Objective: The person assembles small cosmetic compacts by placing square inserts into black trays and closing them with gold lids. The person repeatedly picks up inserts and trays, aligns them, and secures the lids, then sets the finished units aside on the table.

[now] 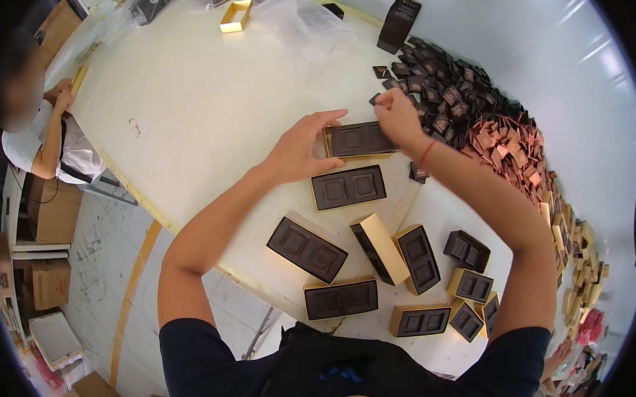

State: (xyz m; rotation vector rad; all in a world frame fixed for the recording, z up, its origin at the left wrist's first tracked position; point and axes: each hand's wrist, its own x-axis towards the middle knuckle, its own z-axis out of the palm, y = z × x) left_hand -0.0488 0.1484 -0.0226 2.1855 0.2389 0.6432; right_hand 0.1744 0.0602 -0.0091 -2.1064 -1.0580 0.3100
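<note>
A gold-sided box with a dark two-compartment tray [358, 139] lies in front of me on the table. Around its left end my left hand [297, 148] is open, thumb along the near side and index finger stretched past the far side. Over the box's right end, my right hand [401, 120] is closed with its fingers curled in; whatever they hold is hidden. Just beyond that hand spreads a heap of small dark square packets [439, 86]. Nearer me lies another box with a dark tray [349, 188], its compartments facing up.
Several more gold and dark boxes [341, 298] lie near me, one gold box [380, 249] on its side. Copper-coloured squares [507, 151] are heaped at right. A tall dark stack [399, 24], a gold frame [235, 16] and clear plastic [298, 25] sit farther back. Another person [41, 134] works at left.
</note>
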